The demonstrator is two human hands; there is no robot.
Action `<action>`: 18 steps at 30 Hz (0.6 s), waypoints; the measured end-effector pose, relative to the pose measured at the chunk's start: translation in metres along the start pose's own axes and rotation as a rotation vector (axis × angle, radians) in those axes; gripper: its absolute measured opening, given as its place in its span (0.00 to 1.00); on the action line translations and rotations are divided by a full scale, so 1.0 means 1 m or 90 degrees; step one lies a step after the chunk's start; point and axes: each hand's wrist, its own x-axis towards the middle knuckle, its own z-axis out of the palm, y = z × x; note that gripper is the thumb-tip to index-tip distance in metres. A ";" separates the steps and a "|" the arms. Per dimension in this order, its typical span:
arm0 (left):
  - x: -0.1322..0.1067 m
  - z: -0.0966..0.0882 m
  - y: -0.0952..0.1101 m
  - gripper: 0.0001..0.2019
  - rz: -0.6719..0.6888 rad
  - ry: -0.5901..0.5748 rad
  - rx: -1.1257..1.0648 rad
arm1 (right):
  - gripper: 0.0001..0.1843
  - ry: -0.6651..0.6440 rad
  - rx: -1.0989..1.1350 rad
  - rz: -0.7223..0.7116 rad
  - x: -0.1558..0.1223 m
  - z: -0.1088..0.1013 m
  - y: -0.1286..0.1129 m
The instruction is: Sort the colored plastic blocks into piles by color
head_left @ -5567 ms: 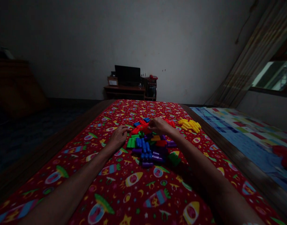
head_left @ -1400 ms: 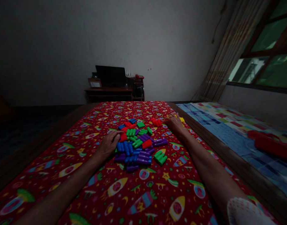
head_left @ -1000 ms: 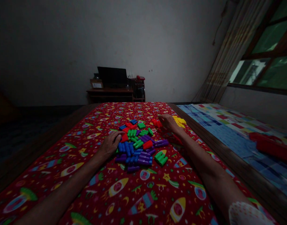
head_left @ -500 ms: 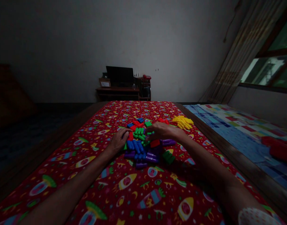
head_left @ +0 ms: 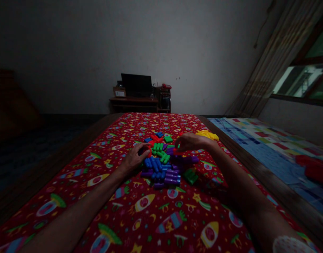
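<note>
A mixed pile of plastic toy blocks lies on the table, with blue blocks [head_left: 153, 164], green blocks [head_left: 158, 147] and purple blocks [head_left: 172, 177] closest to me. At the pile's left side, my left hand [head_left: 135, 157] curls its thumb and fingers round a red block [head_left: 150, 151], which is partly hidden. My right hand [head_left: 190, 141] hovers over the pile's right side, its fingertips pinched on another red block [head_left: 178, 152]. Beneath that hand lie more purple blocks [head_left: 190, 160]. Near my right forearm rests a dark green block [head_left: 190, 176].
Yellow blocks [head_left: 208, 135] are heaped beyond my right hand. A red rocket-print cloth [head_left: 161, 207] covers the table. Further off, a desk [head_left: 133, 100] bears a monitor [head_left: 136, 84]. At the right is a bed with a patchwork cover [head_left: 266, 137].
My right hand has shifted right and away from the middle of the pile, with the red block at its fingertips, uncovering green blocks. My left hand has moved slightly right onto its red block.
</note>
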 end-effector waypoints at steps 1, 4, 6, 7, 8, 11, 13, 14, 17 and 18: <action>-0.001 0.000 0.002 0.22 0.003 -0.007 -0.005 | 0.13 0.050 0.043 0.028 -0.001 -0.003 0.011; -0.001 0.001 0.003 0.21 0.003 -0.008 -0.015 | 0.14 0.279 0.061 0.164 0.001 0.001 0.042; 0.000 0.001 0.001 0.20 -0.003 -0.002 -0.016 | 0.14 0.412 -0.004 0.264 0.006 0.014 0.063; 0.001 0.001 0.000 0.20 -0.008 -0.001 -0.015 | 0.15 0.455 -0.037 0.305 0.009 0.022 0.072; 0.002 0.000 0.000 0.20 -0.014 0.001 -0.016 | 0.15 0.481 -0.059 0.336 0.011 0.030 0.080; 0.002 -0.002 -0.001 0.21 -0.040 0.004 -0.042 | 0.15 0.491 -0.054 0.360 0.016 0.050 0.098; 0.002 -0.002 -0.001 0.23 -0.068 0.016 -0.082 | 0.14 0.448 -0.022 0.331 0.017 0.056 0.104; 0.001 -0.003 -0.001 0.23 -0.083 0.024 -0.108 | 0.14 0.424 -0.007 0.315 0.017 0.058 0.105; 0.000 -0.002 -0.002 0.25 -0.123 0.057 -0.190 | 0.15 0.394 0.011 0.297 0.014 0.055 0.107; 0.000 -0.002 -0.003 0.25 -0.133 0.067 -0.216 | 0.15 0.402 0.006 0.304 0.013 0.052 0.106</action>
